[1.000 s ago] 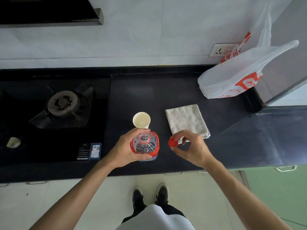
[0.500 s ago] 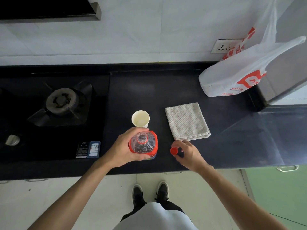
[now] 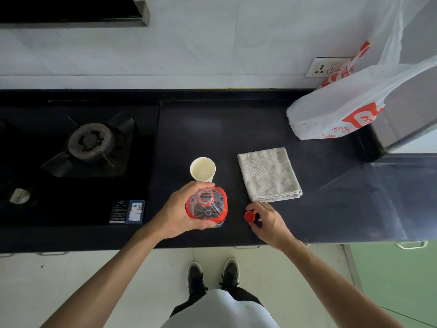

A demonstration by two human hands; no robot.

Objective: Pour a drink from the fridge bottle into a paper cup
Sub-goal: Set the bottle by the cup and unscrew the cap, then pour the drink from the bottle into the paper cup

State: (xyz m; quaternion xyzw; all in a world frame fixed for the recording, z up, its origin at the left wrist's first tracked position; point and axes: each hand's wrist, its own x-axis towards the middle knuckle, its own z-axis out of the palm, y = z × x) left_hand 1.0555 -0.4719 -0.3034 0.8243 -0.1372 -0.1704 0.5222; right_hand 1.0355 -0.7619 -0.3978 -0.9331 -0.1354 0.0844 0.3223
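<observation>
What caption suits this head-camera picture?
Left hand grips uncapped red-labelled plastic bottle near white paper cup; right hand holds its red cap at black counter.

— Where does the one view look from?
— From the person's head, above and behind the left hand (image 3: 175, 211) and the right hand (image 3: 272, 221), facing forward and steeply down.
— How near?
— Close. Both forearms reach in from the lower edge. The wide lens takes in the bench (image 3: 236, 129) beyond and beside the hands, the wall (image 3: 212, 55) past it, and the floor (image 3: 71, 280) nearer than them.
</observation>
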